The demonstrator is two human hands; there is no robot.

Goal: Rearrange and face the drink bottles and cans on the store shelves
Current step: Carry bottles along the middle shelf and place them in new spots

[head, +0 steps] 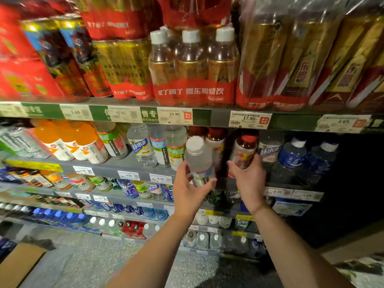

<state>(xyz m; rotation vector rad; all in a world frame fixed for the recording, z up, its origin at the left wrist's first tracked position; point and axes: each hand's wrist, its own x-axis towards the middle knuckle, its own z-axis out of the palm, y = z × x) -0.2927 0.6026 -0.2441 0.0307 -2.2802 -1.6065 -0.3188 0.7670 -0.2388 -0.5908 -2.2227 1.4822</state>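
My left hand (190,187) grips a clear bottle with a white cap (198,157), holding it tilted just in front of the second shelf (116,166). My right hand (248,176) grips a red-capped bottle with a white and red label (245,149) that stands at the front of the same shelf. Another red-capped bottle (216,142) stands between the two, further back. To the left stand several clear bottles with green and blue labels (158,145).
Orange drink bottles (83,140) stand left on the second shelf, blue water bottles (295,156) right. Shrink-wrapped multipacks (191,67) fill the shelf above. Lower shelves hold more bottles (143,189). A cardboard box (18,265) sits on the floor at lower left.
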